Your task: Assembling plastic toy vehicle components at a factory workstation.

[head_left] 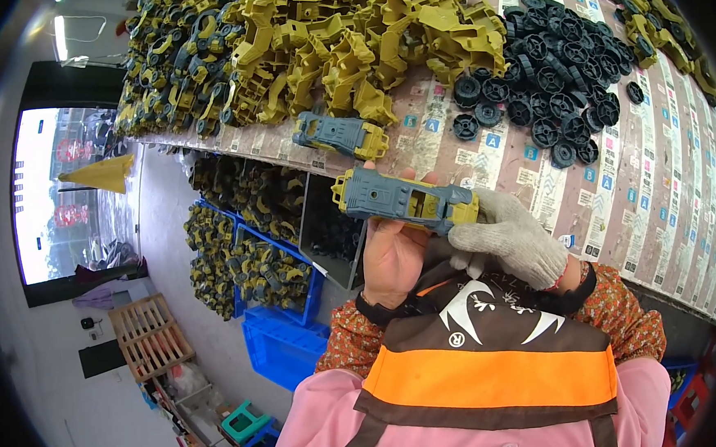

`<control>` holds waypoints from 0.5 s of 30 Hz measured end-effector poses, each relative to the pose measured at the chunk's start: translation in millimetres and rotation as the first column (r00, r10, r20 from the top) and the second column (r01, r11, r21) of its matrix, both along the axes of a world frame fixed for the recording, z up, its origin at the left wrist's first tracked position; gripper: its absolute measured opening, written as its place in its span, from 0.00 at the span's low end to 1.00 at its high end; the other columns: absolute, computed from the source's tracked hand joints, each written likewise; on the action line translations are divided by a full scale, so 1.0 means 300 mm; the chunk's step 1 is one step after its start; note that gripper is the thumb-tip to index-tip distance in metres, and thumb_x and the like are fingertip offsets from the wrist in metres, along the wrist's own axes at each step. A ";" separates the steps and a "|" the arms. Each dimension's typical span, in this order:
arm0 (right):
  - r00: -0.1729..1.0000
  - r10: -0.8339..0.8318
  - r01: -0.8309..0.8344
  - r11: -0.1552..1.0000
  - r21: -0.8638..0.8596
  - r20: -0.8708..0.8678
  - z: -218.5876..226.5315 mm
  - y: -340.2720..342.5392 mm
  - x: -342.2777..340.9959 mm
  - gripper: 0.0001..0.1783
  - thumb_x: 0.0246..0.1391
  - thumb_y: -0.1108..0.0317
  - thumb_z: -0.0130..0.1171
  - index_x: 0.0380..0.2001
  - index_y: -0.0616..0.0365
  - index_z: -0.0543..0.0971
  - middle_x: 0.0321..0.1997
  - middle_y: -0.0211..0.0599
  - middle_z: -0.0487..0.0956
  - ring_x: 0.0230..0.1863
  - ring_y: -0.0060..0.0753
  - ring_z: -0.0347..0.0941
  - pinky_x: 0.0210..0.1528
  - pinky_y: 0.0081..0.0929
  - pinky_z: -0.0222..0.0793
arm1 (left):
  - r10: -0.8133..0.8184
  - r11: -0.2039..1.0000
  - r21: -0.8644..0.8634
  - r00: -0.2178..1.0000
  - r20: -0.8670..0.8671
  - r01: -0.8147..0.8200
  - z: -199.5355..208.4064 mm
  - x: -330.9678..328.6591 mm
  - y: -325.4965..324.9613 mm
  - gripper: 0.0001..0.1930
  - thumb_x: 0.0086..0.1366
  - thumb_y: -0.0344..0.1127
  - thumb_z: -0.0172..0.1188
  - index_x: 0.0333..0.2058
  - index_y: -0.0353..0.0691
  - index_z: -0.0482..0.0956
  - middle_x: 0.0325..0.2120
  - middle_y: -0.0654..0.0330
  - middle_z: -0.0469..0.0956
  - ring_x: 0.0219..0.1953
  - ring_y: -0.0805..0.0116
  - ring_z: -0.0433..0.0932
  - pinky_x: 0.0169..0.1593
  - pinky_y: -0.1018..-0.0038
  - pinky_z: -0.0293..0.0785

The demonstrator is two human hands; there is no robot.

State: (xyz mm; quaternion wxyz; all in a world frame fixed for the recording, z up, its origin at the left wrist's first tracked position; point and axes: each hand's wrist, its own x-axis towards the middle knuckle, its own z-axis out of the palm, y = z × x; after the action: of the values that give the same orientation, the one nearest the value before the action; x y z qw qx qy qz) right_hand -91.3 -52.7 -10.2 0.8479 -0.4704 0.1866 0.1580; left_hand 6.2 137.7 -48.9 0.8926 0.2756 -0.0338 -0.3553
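Note:
A toy vehicle chassis, grey-blue with yellow ends, is held level in front of my chest, just off the table's near edge. My bare left hand is closed around it from below, fingertips showing on the far side. On its right end, the grey-gloved right hand grips with thumb and fingers. A similar grey-and-yellow chassis lies on the table edge just beyond. Behind it rises a heap of yellow plastic toy bodies. Black toy wheels are piled to the right.
Small toy vehicles cover the table's far left, and more parts lie far right. Below the table edge, blue crates and a dark bin stand beside heaped parts. A wooden pallet and green stool are on the left.

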 end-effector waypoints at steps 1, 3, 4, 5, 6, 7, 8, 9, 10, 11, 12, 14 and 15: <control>1.000 -0.010 0.010 1.000 0.025 -0.002 0.003 0.002 -0.003 0.27 0.61 0.59 0.71 0.57 0.63 0.77 0.38 0.31 0.82 0.31 0.23 0.82 0.29 0.19 0.79 | 0.005 1.000 0.013 1.000 0.025 -0.006 -0.004 0.001 0.000 0.42 0.74 0.26 0.54 0.79 0.66 0.48 0.73 0.57 0.63 0.76 0.44 0.61 0.73 0.43 0.64; 1.000 -0.020 0.020 0.999 0.049 -0.006 0.009 0.002 -0.005 0.26 0.61 0.60 0.71 0.56 0.63 0.77 0.37 0.32 0.82 0.30 0.24 0.82 0.28 0.19 0.79 | 0.011 1.000 0.025 0.999 0.049 -0.012 -0.006 0.001 -0.003 0.41 0.75 0.26 0.54 0.79 0.66 0.48 0.73 0.58 0.63 0.76 0.44 0.61 0.74 0.43 0.63; 1.000 -0.019 0.020 0.998 0.061 -0.018 0.014 0.001 -0.005 0.25 0.62 0.59 0.70 0.56 0.63 0.77 0.37 0.33 0.83 0.30 0.24 0.82 0.27 0.18 0.79 | 0.021 0.999 0.040 0.999 0.038 -0.022 -0.006 0.003 -0.007 0.40 0.75 0.26 0.54 0.78 0.65 0.50 0.73 0.58 0.64 0.75 0.44 0.62 0.74 0.43 0.62; 0.999 -0.018 0.020 0.997 0.073 -0.030 0.019 -0.001 -0.005 0.25 0.63 0.59 0.69 0.56 0.63 0.78 0.36 0.34 0.83 0.29 0.24 0.82 0.27 0.18 0.79 | 0.031 0.998 0.054 0.999 0.027 -0.033 -0.006 0.004 -0.009 0.39 0.74 0.26 0.54 0.78 0.65 0.51 0.72 0.58 0.65 0.75 0.44 0.62 0.74 0.43 0.61; 0.999 -0.015 0.017 0.997 0.072 -0.029 0.026 -0.008 -0.003 0.25 0.63 0.59 0.69 0.56 0.63 0.78 0.36 0.34 0.83 0.29 0.24 0.82 0.27 0.18 0.79 | 0.034 0.998 0.053 0.999 0.029 -0.035 -0.005 0.005 -0.006 0.39 0.74 0.26 0.54 0.78 0.65 0.51 0.72 0.58 0.65 0.75 0.44 0.62 0.74 0.43 0.61; 0.999 0.022 -0.018 0.996 0.087 -0.045 0.033 -0.017 -0.004 0.24 0.64 0.59 0.68 0.56 0.63 0.78 0.36 0.35 0.83 0.30 0.24 0.82 0.27 0.18 0.79 | 0.031 0.999 0.024 1.000 -0.001 -0.030 -0.003 0.004 -0.001 0.36 0.75 0.27 0.54 0.77 0.61 0.55 0.71 0.57 0.67 0.75 0.45 0.63 0.75 0.43 0.60; 0.996 0.060 -0.054 0.993 0.103 -0.059 0.034 -0.026 -0.004 0.24 0.65 0.58 0.67 0.56 0.64 0.78 0.36 0.36 0.83 0.30 0.25 0.83 0.27 0.19 0.79 | 0.027 1.000 -0.005 0.999 -0.030 -0.027 -0.001 0.006 0.004 0.33 0.76 0.28 0.54 0.75 0.57 0.58 0.69 0.57 0.69 0.74 0.45 0.64 0.75 0.42 0.60; 0.996 0.064 -0.058 0.993 0.100 -0.057 0.026 -0.032 -0.008 0.24 0.65 0.58 0.67 0.56 0.64 0.78 0.36 0.36 0.83 0.30 0.25 0.83 0.27 0.19 0.79 | 0.030 1.000 -0.007 0.999 -0.028 -0.031 0.000 0.009 0.008 0.33 0.76 0.28 0.54 0.75 0.57 0.58 0.69 0.57 0.69 0.74 0.45 0.64 0.75 0.42 0.60; 0.998 0.051 -0.046 0.994 0.098 -0.049 0.013 -0.038 -0.013 0.24 0.66 0.58 0.65 0.57 0.64 0.77 0.37 0.37 0.83 0.31 0.25 0.83 0.28 0.19 0.79 | 0.010 1.000 0.017 1.000 -0.025 -0.009 -0.002 0.014 0.015 0.30 0.78 0.33 0.53 0.75 0.58 0.59 0.69 0.58 0.69 0.74 0.46 0.63 0.75 0.41 0.58; 0.998 0.038 -0.034 0.995 0.096 -0.040 0.007 -0.040 -0.015 0.24 0.67 0.57 0.63 0.58 0.64 0.77 0.37 0.37 0.84 0.31 0.25 0.83 0.29 0.20 0.79 | -0.011 0.999 0.042 1.000 -0.022 0.012 -0.005 0.019 0.023 0.27 0.80 0.38 0.52 0.74 0.59 0.61 0.69 0.58 0.70 0.75 0.47 0.62 0.75 0.40 0.57; 0.998 0.043 -0.040 0.995 0.095 -0.038 0.012 -0.038 -0.014 0.24 0.67 0.57 0.63 0.58 0.64 0.77 0.37 0.37 0.84 0.31 0.25 0.83 0.29 0.20 0.79 | -0.006 0.999 0.041 1.000 -0.020 0.007 -0.015 0.027 0.038 0.27 0.80 0.38 0.52 0.74 0.59 0.61 0.69 0.58 0.70 0.75 0.47 0.62 0.75 0.40 0.57; 0.996 -0.076 0.084 0.980 -0.181 0.051 0.027 -0.034 -0.013 0.23 0.70 0.58 0.60 0.58 0.63 0.77 0.38 0.37 0.84 0.32 0.24 0.82 0.31 0.21 0.79 | -0.082 0.997 0.004 0.985 -0.152 0.083 -0.035 0.040 0.069 0.23 0.82 0.41 0.47 0.72 0.48 0.65 0.68 0.58 0.72 0.74 0.51 0.65 0.77 0.44 0.56; 0.988 -0.132 0.151 0.943 -0.298 0.083 0.030 -0.029 -0.014 0.21 0.69 0.60 0.61 0.58 0.63 0.77 0.39 0.37 0.84 0.34 0.26 0.82 0.36 0.24 0.80 | -0.087 0.996 0.002 0.984 -0.153 0.088 -0.028 0.036 0.066 0.23 0.82 0.41 0.47 0.72 0.48 0.65 0.68 0.58 0.72 0.74 0.51 0.65 0.77 0.44 0.56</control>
State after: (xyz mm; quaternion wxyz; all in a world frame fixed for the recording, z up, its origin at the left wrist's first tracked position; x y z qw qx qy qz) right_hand -95.5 -61.5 -1.3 0.7802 -0.5850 0.2156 0.0514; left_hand 17.1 157.6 -57.2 0.8749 0.2495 0.0241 -0.4144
